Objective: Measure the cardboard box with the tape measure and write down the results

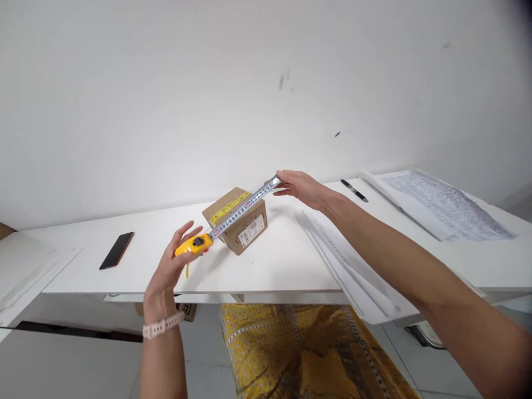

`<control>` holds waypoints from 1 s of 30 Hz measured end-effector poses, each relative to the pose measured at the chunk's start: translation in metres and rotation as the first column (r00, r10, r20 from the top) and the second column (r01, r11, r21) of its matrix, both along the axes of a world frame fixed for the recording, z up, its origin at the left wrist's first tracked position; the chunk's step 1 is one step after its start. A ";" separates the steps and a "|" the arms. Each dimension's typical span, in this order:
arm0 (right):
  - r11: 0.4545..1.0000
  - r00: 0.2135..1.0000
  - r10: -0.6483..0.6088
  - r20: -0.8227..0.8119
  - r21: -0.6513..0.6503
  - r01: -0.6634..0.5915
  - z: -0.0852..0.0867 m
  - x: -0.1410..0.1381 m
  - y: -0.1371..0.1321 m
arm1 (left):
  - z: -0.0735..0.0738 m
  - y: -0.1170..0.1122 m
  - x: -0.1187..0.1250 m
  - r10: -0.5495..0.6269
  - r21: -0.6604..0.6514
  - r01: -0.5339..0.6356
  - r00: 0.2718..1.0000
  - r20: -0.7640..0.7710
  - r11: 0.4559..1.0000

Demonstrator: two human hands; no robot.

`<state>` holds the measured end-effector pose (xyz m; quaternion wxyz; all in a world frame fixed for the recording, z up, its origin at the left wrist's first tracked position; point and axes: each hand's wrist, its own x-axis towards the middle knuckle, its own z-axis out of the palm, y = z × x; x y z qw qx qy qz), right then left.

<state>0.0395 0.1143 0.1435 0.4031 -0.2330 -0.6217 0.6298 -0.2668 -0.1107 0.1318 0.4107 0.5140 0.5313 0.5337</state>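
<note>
My left hand [177,257] grips the yellow case of a tape measure [194,245], with a pale pink band on that wrist. The metal blade is pulled out and slants up to the right. At its far end, my right hand [297,185] pinches the tip between thumb and fingers. Behind and below the blade sits a small brown cardboard box [235,238] with yellow tape on top and a white printed label on its side. The blade passes in front of the box and covers part of it; whether they touch I cannot tell.
A dark phone [117,250] lies on the white table [266,271] at the left. To the right are loose papers [353,266], a black pen [354,190] and a written sheet [444,205]. A wall stands directly behind the table.
</note>
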 end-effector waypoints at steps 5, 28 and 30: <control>0.989 0.986 -0.105 0.131 -0.094 0.117 -0.022 -0.035 0.017 | 0.008 0.045 -0.042 -0.026 -0.141 0.029 0.999 0.019 0.990; 0.966 0.922 0.024 0.386 0.229 -0.121 -0.002 -0.001 -0.019 | -0.028 -0.060 0.219 0.488 0.012 -0.497 0.855 0.174 0.867; 0.957 0.911 0.044 0.411 0.243 -0.156 0.003 0.004 -0.020 | -0.027 -0.066 0.228 0.451 -0.055 -0.450 0.865 0.219 0.891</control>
